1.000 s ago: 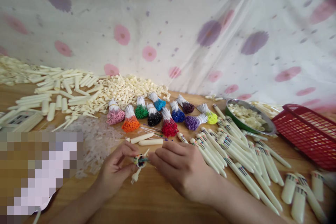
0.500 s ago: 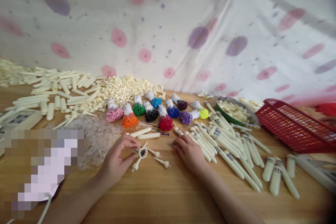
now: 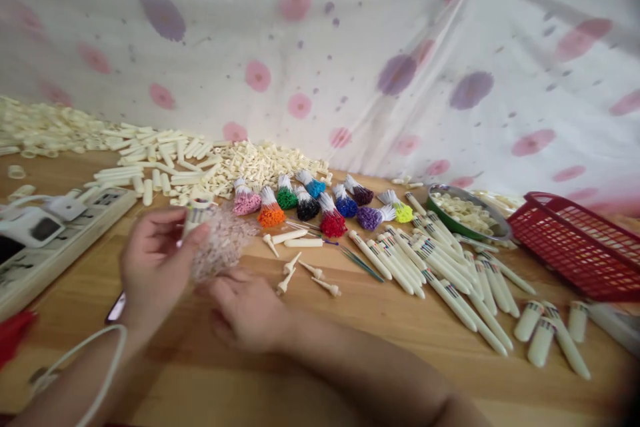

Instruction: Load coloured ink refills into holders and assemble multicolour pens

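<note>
My left hand (image 3: 155, 260) is raised at the left, its thumb and fingers closed around a short cream multicolour pen barrel (image 3: 197, 212) with coloured strips near its top. Low over the table, my right hand (image 3: 247, 310) is at the front edge of a heap of small clear plastic pieces (image 3: 225, 237). Its fingers are curled and blurred; what they pinch, if anything, is hidden. Several cream pen tips (image 3: 289, 273) lie to its right. Tweezers (image 3: 362, 264) rest beside the rows of assembled multicolour pens (image 3: 400, 267).
Bundles of coloured refills (image 3: 333, 217) stand across the middle. Cream pen parts (image 3: 270, 163) are heaped behind them. A green-sided bowl (image 3: 467, 213) of parts and a red basket (image 3: 580, 247) are at the right. A power strip (image 3: 75, 233) and white cable (image 3: 107, 373) are at the left.
Both hands have moved left, the left one carrying the pen barrel. The right hand has left the tweezers on the table and reached the clear pieces. The view has turned left.
</note>
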A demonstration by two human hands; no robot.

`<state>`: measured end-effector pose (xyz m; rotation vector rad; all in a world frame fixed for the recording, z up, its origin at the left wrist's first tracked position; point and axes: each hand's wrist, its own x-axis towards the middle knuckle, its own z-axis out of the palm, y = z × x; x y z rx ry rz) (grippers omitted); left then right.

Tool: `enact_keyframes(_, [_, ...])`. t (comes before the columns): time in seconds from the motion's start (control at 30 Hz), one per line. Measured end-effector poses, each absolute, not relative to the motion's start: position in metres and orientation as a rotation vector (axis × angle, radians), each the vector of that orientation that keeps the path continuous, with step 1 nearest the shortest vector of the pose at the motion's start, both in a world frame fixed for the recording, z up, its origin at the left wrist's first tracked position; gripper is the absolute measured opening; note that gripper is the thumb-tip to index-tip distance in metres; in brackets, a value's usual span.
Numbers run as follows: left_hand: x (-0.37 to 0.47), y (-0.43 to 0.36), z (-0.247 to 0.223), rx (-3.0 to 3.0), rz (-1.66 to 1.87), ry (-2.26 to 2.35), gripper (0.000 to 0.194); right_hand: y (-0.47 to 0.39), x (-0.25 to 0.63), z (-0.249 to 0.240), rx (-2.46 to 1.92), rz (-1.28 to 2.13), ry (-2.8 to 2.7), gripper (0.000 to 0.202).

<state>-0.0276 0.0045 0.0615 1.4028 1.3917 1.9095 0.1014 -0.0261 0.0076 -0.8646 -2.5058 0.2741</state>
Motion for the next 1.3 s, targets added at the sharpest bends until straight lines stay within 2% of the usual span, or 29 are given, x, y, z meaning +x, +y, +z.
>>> enact_keyframes(0.1, [-0.065,0.006,0.069,1.251,2.001,1.588,0.03,-0.023,0.067,-0.003,-0.752,0.415,-2.554,0.045])
enact_keyframes(0.17, [-0.085,0.008,0.07,1.157,2.111,1.577,0.031,-0.021,0.056,-0.007,-0.72,0.453,-2.567,0.047])
enact_keyframes(0.27, [-0.101,0.013,0.068,1.098,2.082,1.582,0.029,-0.02,0.051,-0.008,-0.683,0.391,-2.6,0.048])
enact_keyframes(0.4, [-0.106,0.018,0.063,1.132,2.111,1.487,0.031,-0.02,0.049,-0.009,-0.676,0.304,-2.634,0.045])
enact_keyframes(0.57, [-0.101,0.021,0.073,1.158,2.066,1.451,0.029,-0.018,0.044,-0.01,-0.764,0.285,-2.574,0.052])
enact_keyframes(0.7, [-0.095,0.026,0.083,1.125,2.086,1.44,0.029,-0.017,0.033,-0.011,-0.671,0.231,-2.646,0.054])
enact_keyframes(1.0, [-0.085,0.036,0.089,1.179,2.043,1.408,0.031,-0.016,0.025,-0.012,-0.626,0.1,-2.683,0.048])
enact_keyframes(1.17, [-0.085,0.041,0.085,1.305,2.008,1.502,0.023,-0.011,0.032,-0.011,-0.64,0.188,-2.574,0.048])
enact_keyframes(1.3, [-0.072,0.038,0.076,1.223,1.961,1.466,0.027,-0.009,0.054,-0.013,-0.864,0.276,-2.494,0.041])
